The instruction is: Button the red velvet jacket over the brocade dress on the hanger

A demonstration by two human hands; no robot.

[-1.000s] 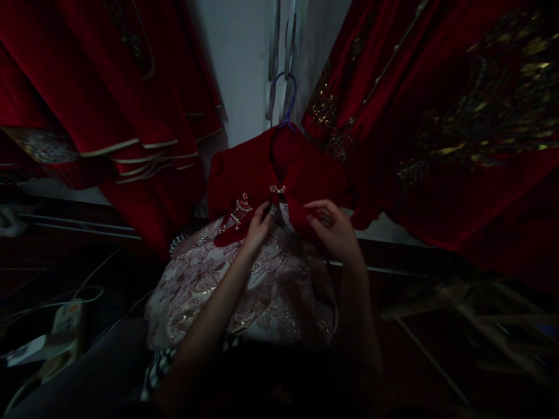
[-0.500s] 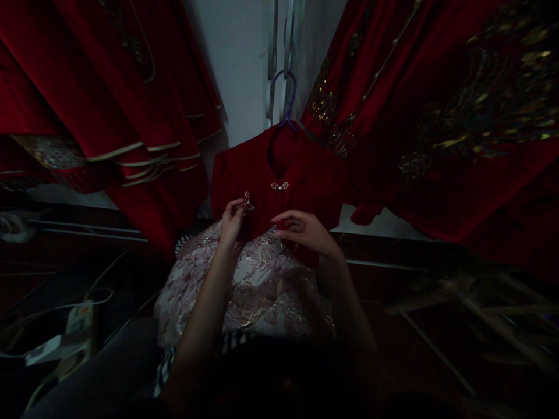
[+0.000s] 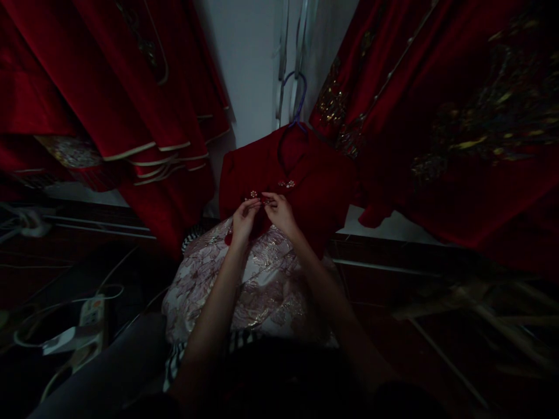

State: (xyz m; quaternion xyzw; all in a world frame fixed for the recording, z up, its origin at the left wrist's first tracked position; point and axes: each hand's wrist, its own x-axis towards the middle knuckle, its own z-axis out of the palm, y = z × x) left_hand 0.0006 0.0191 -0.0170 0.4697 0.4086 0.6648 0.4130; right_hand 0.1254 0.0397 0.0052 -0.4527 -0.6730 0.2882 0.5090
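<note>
A red short garment top (image 3: 323, 192) with a round neckline hangs from a purple hanger (image 3: 302, 96), over a pale brocade skirt (image 3: 271, 285) with pink and metallic flowers. One beaded clasp (image 3: 287, 184) sits fastened-looking just below the neckline. My left hand (image 3: 245, 220) is closed in a pinch on the front edge of the top, beside a second beaded clasp (image 3: 254, 194). Close against it, my right hand (image 3: 280, 213) pinches at the same clasp area, its fingertips nearly meeting the left ones. The small part between the fingertips is mostly hidden and dark.
Red garments with pale piping (image 3: 166, 116) hang on the left, and red ones with gold sequins (image 3: 471, 134) on the right. A power strip (image 3: 91, 326) with cables lies at lower left. Wooden bars (image 3: 493, 314) stand at lower right.
My right hand has moved left and up from the lower front of the top to meet my left hand, its fingers closing into a pinch. The view has shifted slightly.
</note>
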